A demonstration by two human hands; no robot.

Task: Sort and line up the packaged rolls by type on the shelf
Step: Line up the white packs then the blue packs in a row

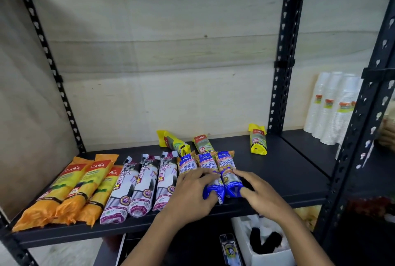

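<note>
1. I see the black shelf (pixel 277 171) carrying 4 kinds of packaged rolls, most of them lying front to back along its front edge.
2. At the far left lie 3 orange rolls (pixel 70 188) with yellow labels, side by side and touching, their crimped ends overhanging the front lip.
3. Just right of them sit 3 white drawstring rolls (pixel 141 184) with purple ends, also touching one another.
4. Next come 3 blue rolls (pixel 208 166) printed "Singlet Handle", packed tight together.
5. My left hand (pixel 192 193) rests palm down on the left and middle blue rolls, fingers spread over them, thumb at the middle roll's blue front end; I cannot tell whether it grips.
6. My right hand (pixel 259 192) lies open against the right side of the rightmost blue roll, fingertips touching its wrapper.
7. Behind the blue rolls, 2 small yellow rolls (pixel 177 144) lie angled near the back wall; a third yellow roll (pixel 258 140) lies well apart to the right, near the upright post (pixel 284 56).
8. The shelf right of my right hand is bare up to the shelf's right end.
9. Stacked white cups (pixel 331 107) stand on the neighbouring shelf to the right.
</note>
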